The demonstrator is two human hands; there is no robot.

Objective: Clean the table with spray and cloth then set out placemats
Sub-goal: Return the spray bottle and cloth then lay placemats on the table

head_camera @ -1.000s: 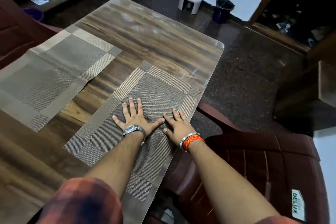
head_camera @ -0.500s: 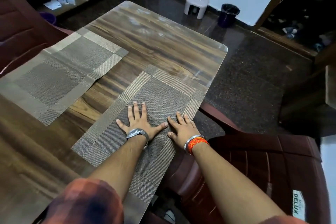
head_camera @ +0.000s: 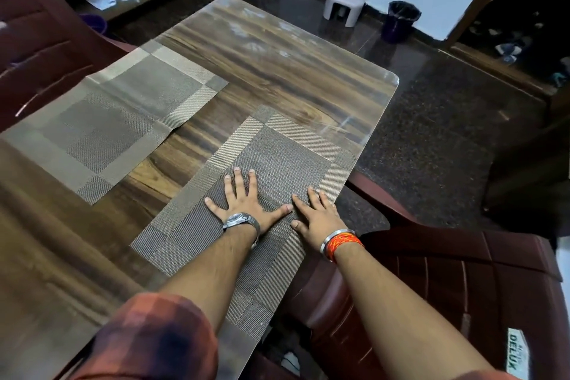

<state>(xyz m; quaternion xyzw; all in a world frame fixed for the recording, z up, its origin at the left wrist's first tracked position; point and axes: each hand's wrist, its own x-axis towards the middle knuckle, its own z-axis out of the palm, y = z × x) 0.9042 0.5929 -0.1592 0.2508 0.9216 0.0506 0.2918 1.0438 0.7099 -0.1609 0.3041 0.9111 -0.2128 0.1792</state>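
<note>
two woven grey-brown rectangular placemats lie on the wood-grain table [head_camera: 277, 77]: the near placemat [head_camera: 277, 163] along its right edge, the far placemat [head_camera: 117, 120] at its left. the left hand [head_camera: 245, 203] and right hand [head_camera: 317, 214] press flat on the near placemat, fingers spread, grasping nothing.

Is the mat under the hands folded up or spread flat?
Spread flat: the grey woven placemat lies open on the table, all borders showing.
</note>
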